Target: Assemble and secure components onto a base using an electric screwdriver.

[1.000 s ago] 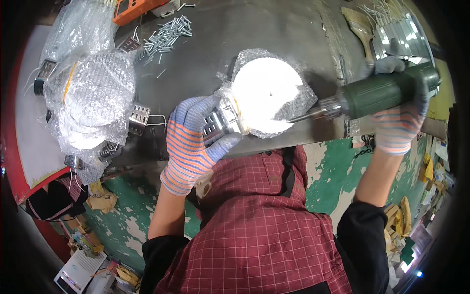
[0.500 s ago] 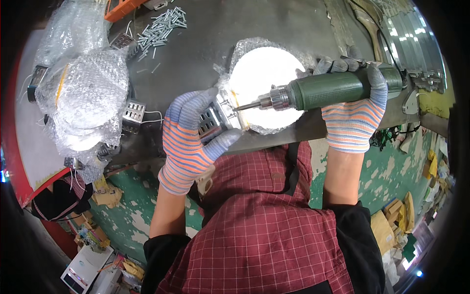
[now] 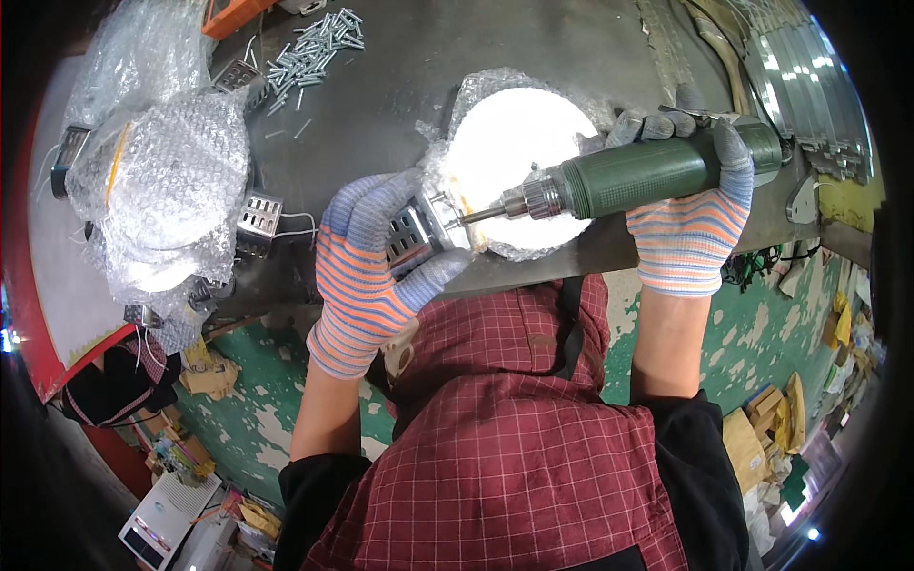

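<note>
1. Gripping the green power driver [image 3: 657,171] in my right hand [image 3: 687,224], closed round its barrel, I aim its bit at 9 o'clock into the metal bracket [image 3: 411,233].
2. My left hand [image 3: 376,262] clamps that bracket against the round white lamp [image 3: 519,152], steadying it.
3. The grey desk [image 3: 381,105] holds loose screws [image 3: 309,52] at 11 o'clock and bubble-wrapped lamps [image 3: 157,190] at 9; below lies a worn green floor [image 3: 248,419].
</note>
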The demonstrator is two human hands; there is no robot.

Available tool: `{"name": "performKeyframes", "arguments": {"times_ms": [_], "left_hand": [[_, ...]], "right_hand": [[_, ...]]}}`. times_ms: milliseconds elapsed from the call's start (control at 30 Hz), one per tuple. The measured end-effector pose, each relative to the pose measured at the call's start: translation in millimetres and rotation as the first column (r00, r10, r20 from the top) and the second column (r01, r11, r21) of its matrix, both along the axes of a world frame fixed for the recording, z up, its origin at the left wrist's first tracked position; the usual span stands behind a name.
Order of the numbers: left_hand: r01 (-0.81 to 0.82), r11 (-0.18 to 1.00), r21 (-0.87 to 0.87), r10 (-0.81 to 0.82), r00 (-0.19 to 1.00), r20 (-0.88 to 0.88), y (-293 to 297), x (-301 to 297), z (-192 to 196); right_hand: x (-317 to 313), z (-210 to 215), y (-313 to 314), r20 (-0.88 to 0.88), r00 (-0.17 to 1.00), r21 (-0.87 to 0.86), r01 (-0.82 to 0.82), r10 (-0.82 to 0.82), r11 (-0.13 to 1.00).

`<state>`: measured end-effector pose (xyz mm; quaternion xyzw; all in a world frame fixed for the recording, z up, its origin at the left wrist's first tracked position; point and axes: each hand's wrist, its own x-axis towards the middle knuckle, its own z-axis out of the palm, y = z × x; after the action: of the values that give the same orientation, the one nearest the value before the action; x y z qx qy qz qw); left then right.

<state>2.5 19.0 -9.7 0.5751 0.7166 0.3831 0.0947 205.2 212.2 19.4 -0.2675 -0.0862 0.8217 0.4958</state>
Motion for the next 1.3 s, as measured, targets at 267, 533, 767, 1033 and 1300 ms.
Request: {"name": "performKeyframes", "arguments": {"times_ms": [267, 533, 767, 1033, 1300], "left_hand": [[-0.003, 1.000, -0.011, 0.003, 1.000, 0.009, -1, 0, 1], [0.043, 0.998, 0.042, -0.040, 0.997, -0.067, 3, -5, -1], [0.087, 0.995, 0.058, -0.083, 0.993, -0.079, 1, -9, -6], [0.051, 0.994, 0.096, -0.042, 0.994, -0.096, 2, -5, -7], [0.057, 0.994, 0.096, -0.048, 0.994, -0.094, 0, -3, -7]], "right_hand": [[-4, -3, 4, 0.075, 0.997, -0.079, 0.011, -0.005, 0.997], [-12, -4, 8, 0.114, 0.993, -0.133, 0.038, -0.023, 0.990], [-13, -3, 9, 0.147, 0.989, -0.125, 0.028, -0.009, 0.992], [-14, -3, 8, 0.129, 0.992, -0.175, 0.009, 0.014, 0.984], [-19, -2, 3, 0.275, 0.959, -0.164, 0.113, -0.064, 0.980]]}}
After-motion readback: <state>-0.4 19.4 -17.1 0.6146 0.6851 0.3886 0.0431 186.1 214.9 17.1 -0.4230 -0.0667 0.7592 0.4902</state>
